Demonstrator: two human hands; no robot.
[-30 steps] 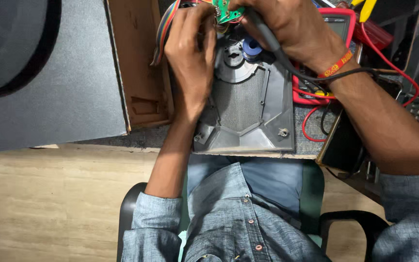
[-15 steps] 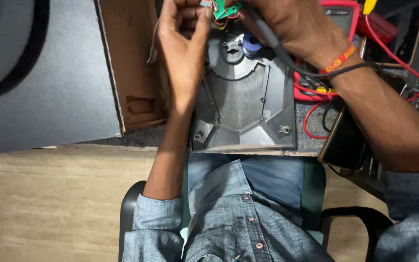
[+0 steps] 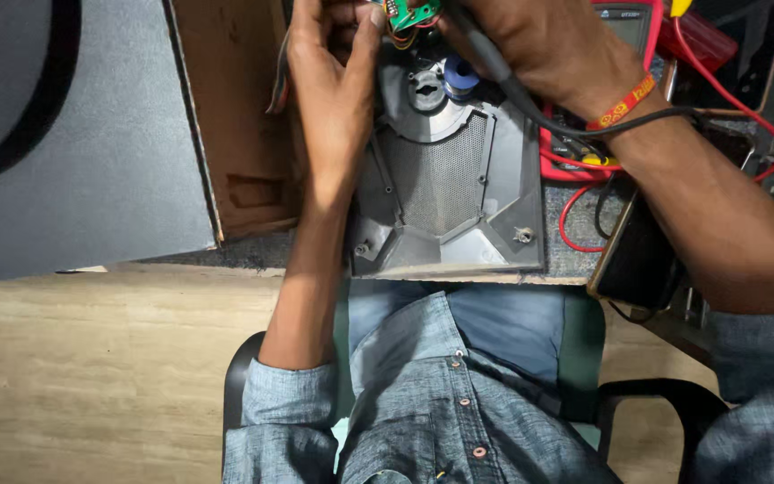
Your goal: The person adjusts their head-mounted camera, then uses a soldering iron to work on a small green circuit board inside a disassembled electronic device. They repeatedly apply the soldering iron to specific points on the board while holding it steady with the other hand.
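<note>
While left hand [image 3: 333,90] pinches small green circuit board [image 3: 412,12] with coloured wires at top edge, right hand [image 3: 539,45] stays out of full view; fingers closed round black probe lead [image 3: 512,85]. Board held above grey plastic housing with mesh grille [image 3: 445,179]. Housing open, board loose, so probing looks mid-way; reassembly not started. Red multimeter [image 3: 624,18] just right.

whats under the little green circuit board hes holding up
Below the green circuit board, held by the left hand, lies a grey plastic housing with a mesh panel and a blue ring. The right hand covers what lies beside it.
</note>
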